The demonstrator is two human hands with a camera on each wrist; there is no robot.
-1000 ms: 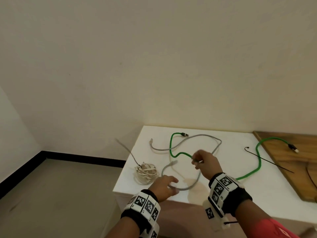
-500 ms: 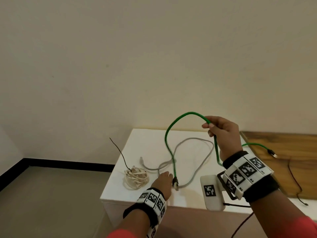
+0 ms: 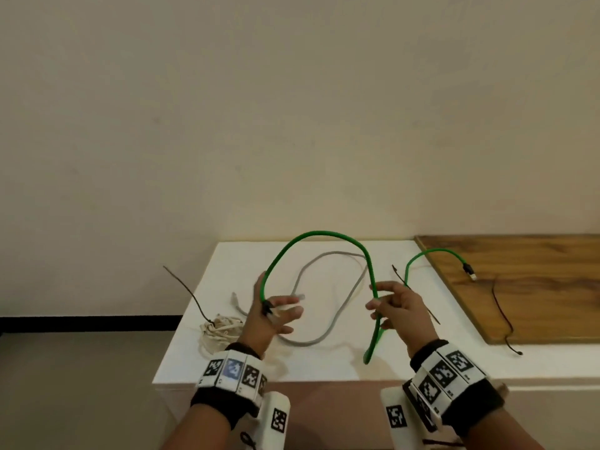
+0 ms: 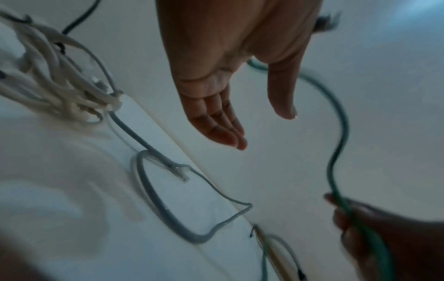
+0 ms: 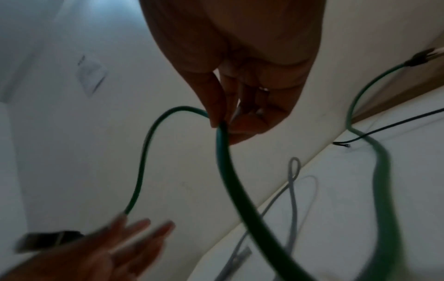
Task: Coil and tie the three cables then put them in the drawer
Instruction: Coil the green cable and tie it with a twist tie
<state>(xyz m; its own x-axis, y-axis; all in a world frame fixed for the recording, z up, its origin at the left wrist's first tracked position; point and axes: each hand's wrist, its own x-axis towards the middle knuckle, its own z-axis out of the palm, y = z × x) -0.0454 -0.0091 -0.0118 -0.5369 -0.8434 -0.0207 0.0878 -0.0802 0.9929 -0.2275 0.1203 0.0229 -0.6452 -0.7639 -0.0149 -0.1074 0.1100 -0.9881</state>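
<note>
the right hand (image 3: 397,308) pinches the thin green rubber-sheathed cable (image 3: 319,233), arched above the white table (image 3: 324,365); the left hand (image 3: 269,315) is spread, the plug end lying by its thumb. best to lay even loops into that palm, untwisted. no readable writing, only square black-and-white wrist markers (image 3: 441,375).

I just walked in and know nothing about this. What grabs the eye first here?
The bright green cable arches up between the person's two hands above the white table; the right hand pinches it, and its dark plug sits at the left hand, whose fingers are spread. A grey cable lies loose on the table behind, and a cream cable bundle sits already coiled near the left edge.
</note>
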